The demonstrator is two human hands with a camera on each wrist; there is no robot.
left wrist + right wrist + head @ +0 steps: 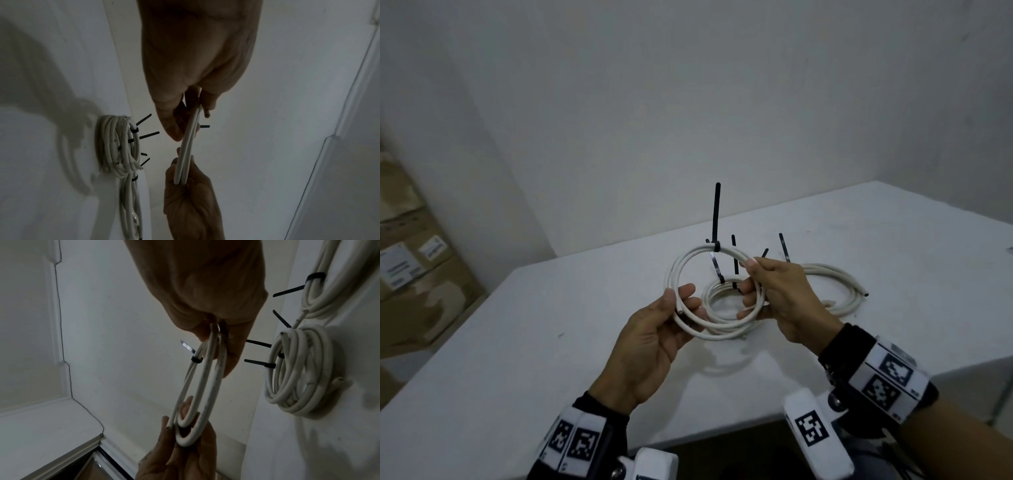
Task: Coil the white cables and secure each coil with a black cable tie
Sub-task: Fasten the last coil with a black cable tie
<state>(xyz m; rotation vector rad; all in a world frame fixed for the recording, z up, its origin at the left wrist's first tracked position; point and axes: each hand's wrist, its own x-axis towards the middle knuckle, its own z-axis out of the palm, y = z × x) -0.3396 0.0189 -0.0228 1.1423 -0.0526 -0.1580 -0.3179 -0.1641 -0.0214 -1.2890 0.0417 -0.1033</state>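
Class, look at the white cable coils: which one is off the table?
The coil held in both hands, with its tie tail standing upright; the other coils lie on the table.

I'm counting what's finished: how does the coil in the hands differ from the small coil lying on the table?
The held coil is up in the air, gripped by the left hand and right hand; the small coil on the table lies flat. The held coil is a wide loop of few turns; the table coil is smaller and packed with more turns. Both are white cable bound with black ties.
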